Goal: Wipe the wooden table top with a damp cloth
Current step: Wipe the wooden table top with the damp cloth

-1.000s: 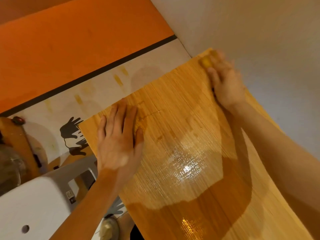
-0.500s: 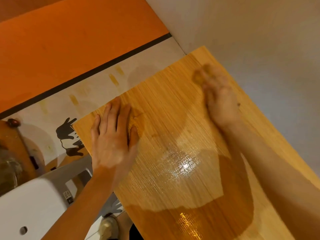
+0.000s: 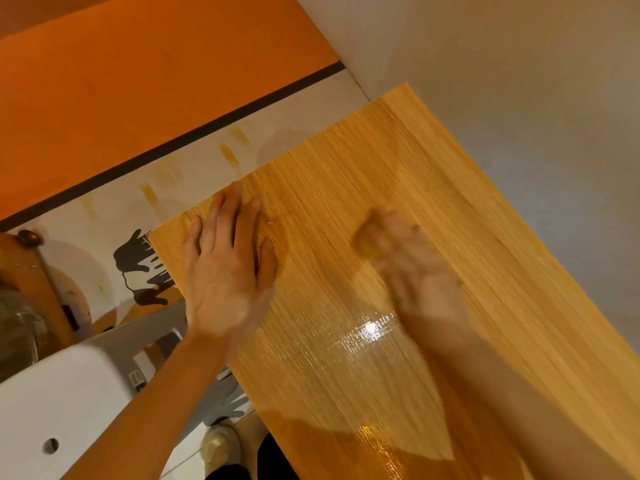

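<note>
The wooden table top (image 3: 467, 216) runs from the far corner by the wall down to the lower right, glossy and wet in its middle. My left hand (image 3: 227, 271) lies flat with straight fingers on its left edge. My right hand (image 3: 415, 268), blurred by motion, presses a small yellow cloth (image 3: 366, 244) on the wood near the middle; only the cloth's front bit shows past my fingers.
A grey wall (image 3: 519, 64) borders the table on the right. Left of the table stand a white plastic chair (image 3: 62, 403) and an orange and white wall (image 3: 138, 81) with black handprint marks (image 3: 138, 261). A shoe (image 3: 220, 445) shows on the floor below.
My right hand has swept the cloth from the far corner of the table back toward the middle. My left hand has stayed flat on the left edge.
</note>
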`<state>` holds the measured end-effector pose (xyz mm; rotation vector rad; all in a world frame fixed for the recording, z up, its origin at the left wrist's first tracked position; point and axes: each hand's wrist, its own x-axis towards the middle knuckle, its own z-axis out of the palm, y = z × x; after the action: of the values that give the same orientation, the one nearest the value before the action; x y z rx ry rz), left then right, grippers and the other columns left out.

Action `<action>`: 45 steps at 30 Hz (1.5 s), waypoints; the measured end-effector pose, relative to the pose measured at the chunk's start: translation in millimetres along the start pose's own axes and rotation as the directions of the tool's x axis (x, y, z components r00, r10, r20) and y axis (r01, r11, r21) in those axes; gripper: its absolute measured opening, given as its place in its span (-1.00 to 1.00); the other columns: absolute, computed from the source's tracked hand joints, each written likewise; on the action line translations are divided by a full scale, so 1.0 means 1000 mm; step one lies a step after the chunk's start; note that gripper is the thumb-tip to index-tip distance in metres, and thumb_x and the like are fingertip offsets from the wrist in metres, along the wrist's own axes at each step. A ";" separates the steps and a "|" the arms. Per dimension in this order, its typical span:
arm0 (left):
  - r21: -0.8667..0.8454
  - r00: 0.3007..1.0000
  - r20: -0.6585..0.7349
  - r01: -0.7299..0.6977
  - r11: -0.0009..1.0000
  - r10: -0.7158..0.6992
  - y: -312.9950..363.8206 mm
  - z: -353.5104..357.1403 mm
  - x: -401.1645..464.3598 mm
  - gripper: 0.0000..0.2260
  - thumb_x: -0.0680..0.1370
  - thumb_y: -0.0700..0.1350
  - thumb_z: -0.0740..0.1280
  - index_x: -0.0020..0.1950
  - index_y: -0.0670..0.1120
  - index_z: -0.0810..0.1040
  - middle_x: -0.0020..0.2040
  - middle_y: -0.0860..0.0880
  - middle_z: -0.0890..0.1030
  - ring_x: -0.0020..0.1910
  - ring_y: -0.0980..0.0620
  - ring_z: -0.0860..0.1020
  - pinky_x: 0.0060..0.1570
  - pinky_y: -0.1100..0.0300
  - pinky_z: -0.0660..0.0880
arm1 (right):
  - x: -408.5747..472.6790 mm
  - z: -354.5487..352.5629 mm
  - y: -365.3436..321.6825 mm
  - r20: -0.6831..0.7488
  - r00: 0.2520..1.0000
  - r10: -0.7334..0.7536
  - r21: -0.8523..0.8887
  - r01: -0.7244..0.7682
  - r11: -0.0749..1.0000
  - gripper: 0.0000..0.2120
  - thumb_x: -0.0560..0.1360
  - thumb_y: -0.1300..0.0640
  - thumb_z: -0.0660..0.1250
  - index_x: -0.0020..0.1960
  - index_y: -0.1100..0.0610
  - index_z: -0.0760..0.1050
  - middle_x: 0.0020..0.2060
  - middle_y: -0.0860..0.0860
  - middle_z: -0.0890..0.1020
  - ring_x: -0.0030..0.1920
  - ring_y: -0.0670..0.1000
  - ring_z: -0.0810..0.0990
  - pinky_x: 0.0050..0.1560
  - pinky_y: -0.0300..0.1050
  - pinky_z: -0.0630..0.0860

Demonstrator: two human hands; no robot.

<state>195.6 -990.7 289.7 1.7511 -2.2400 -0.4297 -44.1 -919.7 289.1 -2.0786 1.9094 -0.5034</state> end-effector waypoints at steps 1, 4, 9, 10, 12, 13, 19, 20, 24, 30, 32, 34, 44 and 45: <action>-0.010 1.000 -0.001 -0.006 1.000 0.006 0.000 0.000 0.000 -0.55 0.68 0.02 0.08 0.57 -0.02 0.25 0.61 -0.03 0.20 0.63 -0.02 0.07 0.56 0.04 -0.10 | 0.005 -0.012 0.023 -0.059 0.989 0.136 0.009 -0.136 0.991 -0.60 0.67 0.08 0.05 0.47 0.10 0.37 0.54 0.03 0.25 0.55 0.02 0.21 0.55 0.15 0.10; -0.005 1.000 -0.002 -0.009 1.000 0.009 0.000 -0.001 0.000 -0.57 0.68 0.01 0.10 0.56 -0.01 0.26 0.61 -0.01 0.19 0.62 0.00 0.08 0.57 0.00 -0.04 | 0.014 -0.032 0.057 -0.243 0.835 0.494 0.112 -0.482 0.869 -0.59 0.66 0.10 0.10 0.50 0.13 0.32 0.55 0.07 0.22 0.55 0.01 0.18 0.55 0.17 0.08; 0.059 1.000 -0.002 -0.018 0.998 0.018 -0.004 0.003 0.002 -0.52 0.68 0.05 0.05 0.58 -0.05 0.23 0.63 -0.05 0.15 0.62 -0.05 0.10 0.57 -0.01 -0.03 | -0.004 0.027 -0.059 -0.219 0.908 0.356 0.064 -0.351 0.934 -0.58 0.63 0.25 0.20 0.48 0.13 0.34 0.54 0.09 0.25 0.55 0.12 0.20 0.57 0.04 0.05; 0.082 1.000 -0.002 -0.023 0.996 0.023 -0.005 0.004 0.001 -0.51 0.68 0.06 0.03 0.59 -0.06 0.22 0.64 -0.06 0.13 0.62 -0.06 0.10 0.56 -0.03 0.01 | -0.017 0.039 -0.086 -0.148 0.966 0.211 0.030 -0.209 0.977 -0.55 0.61 0.26 0.23 0.49 0.13 0.33 0.53 0.09 0.26 0.55 0.11 0.19 0.56 0.09 0.08; 0.099 0.999 0.016 -0.032 0.995 0.030 -0.006 0.005 0.000 -0.50 0.68 0.07 0.00 0.61 -0.06 0.18 0.65 -0.07 0.10 0.63 -0.05 0.07 0.55 -0.05 0.04 | -0.040 0.049 -0.117 0.017 0.999 -0.034 0.022 0.034 0.999 -0.54 0.64 0.18 0.22 0.52 0.10 0.28 0.55 0.03 0.22 0.57 0.05 0.12 0.56 0.11 0.11; 0.067 0.999 0.031 -0.032 0.997 0.030 -0.007 0.005 0.000 -0.49 0.68 0.07 -0.01 0.61 -0.05 0.16 0.65 -0.06 0.08 0.64 -0.04 0.04 0.56 -0.05 0.03 | -0.043 0.047 -0.116 0.057 0.991 -0.123 0.031 0.122 0.992 -0.56 0.65 0.13 0.20 0.52 0.08 0.28 0.55 0.02 0.21 0.57 0.02 0.12 0.56 0.11 0.14; -0.209 1.000 -0.011 0.022 0.978 -0.025 -0.023 -0.006 -0.017 -0.50 0.71 0.02 0.04 0.64 -0.03 0.04 0.66 0.01 -0.07 0.64 0.03 -0.18 0.60 -0.02 -0.21 | 0.047 0.011 -0.021 -0.093 0.978 0.187 0.022 -0.185 0.982 -0.58 0.67 0.06 0.08 0.51 0.09 0.30 0.55 0.02 0.22 0.56 0.00 0.16 0.55 0.17 0.10; -0.216 0.997 -0.020 0.069 0.974 -0.075 -0.030 -0.007 -0.027 -0.48 0.71 0.01 0.04 0.65 -0.05 0.00 0.66 0.01 -0.10 0.63 0.04 -0.20 0.60 -0.02 -0.21 | 0.063 0.007 -0.011 -0.154 0.938 0.309 0.063 -0.303 0.951 -0.58 0.68 0.07 0.07 0.51 0.11 0.29 0.56 0.03 0.21 0.56 0.01 0.15 0.55 0.16 0.09; -0.261 0.982 -0.046 0.164 0.951 -0.182 -0.048 0.000 -0.053 -0.46 0.71 -0.01 -0.03 0.64 -0.15 -0.10 0.66 -0.07 -0.15 0.64 0.03 -0.19 0.61 -0.03 -0.13 | 0.098 0.025 -0.043 -0.222 0.862 0.455 0.089 -0.447 0.890 -0.59 0.69 0.09 0.06 0.52 0.11 0.27 0.56 0.05 0.18 0.57 0.06 0.13 0.58 0.07 0.04; -0.327 0.982 -0.041 0.159 0.932 -0.182 -0.048 0.004 -0.053 -0.45 0.70 -0.03 -0.05 0.63 -0.17 -0.16 0.65 -0.07 -0.25 0.62 0.08 -0.24 0.60 0.10 -0.18 | 0.111 0.079 -0.147 0.051 0.972 -0.230 0.060 0.227 0.972 -0.60 0.67 0.13 0.11 0.50 0.16 0.31 0.53 0.10 0.27 0.55 0.10 0.20 0.56 0.05 0.10; -0.340 0.984 -0.035 0.154 0.928 -0.177 -0.049 0.004 -0.053 -0.45 0.70 -0.02 -0.07 0.63 -0.17 -0.17 0.64 -0.06 -0.26 0.62 0.08 -0.24 0.60 0.10 -0.18 | 0.116 0.069 -0.131 0.126 0.944 -0.306 0.084 0.297 0.951 -0.60 0.68 0.15 0.11 0.51 0.16 0.29 0.54 0.08 0.25 0.56 0.07 0.17 0.57 0.01 0.05; -0.344 0.985 -0.036 0.145 0.928 -0.168 -0.049 0.005 -0.052 -0.45 0.70 -0.01 -0.08 0.63 -0.18 -0.17 0.64 -0.07 -0.26 0.63 0.05 -0.22 0.61 0.07 -0.17 | 0.115 0.050 -0.092 0.098 0.977 -0.188 0.075 0.181 0.981 -0.59 0.68 0.13 0.10 0.51 0.12 0.29 0.54 0.06 0.23 0.56 0.04 0.17 0.58 0.07 0.05; -0.392 0.982 -0.057 0.146 0.908 -0.182 -0.049 0.008 -0.048 -0.46 0.71 -0.07 -0.04 0.63 -0.21 -0.14 0.65 -0.13 -0.22 0.64 0.00 -0.17 0.61 0.08 -0.14 | 0.121 0.067 -0.126 0.022 0.997 -0.070 0.100 0.068 0.993 -0.60 0.69 0.10 0.10 0.51 0.12 0.29 0.55 0.04 0.22 0.56 0.03 0.15 0.59 0.01 0.00; -0.395 0.980 -0.060 0.150 0.906 -0.188 -0.049 0.008 -0.047 -0.47 0.71 -0.08 -0.02 0.63 -0.21 -0.13 0.65 -0.14 -0.21 0.64 -0.01 -0.16 0.61 0.08 -0.15 | 0.119 0.074 -0.137 0.077 0.983 -0.167 0.121 0.157 0.980 -0.60 0.69 0.11 0.10 0.51 0.11 0.29 0.54 0.03 0.22 0.57 0.04 0.15 0.59 -0.03 -0.03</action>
<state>247.1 -955.2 262.5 1.7125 -1.7885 -0.7525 119.1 -1028.4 289.0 -2.1550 1.6324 -0.5352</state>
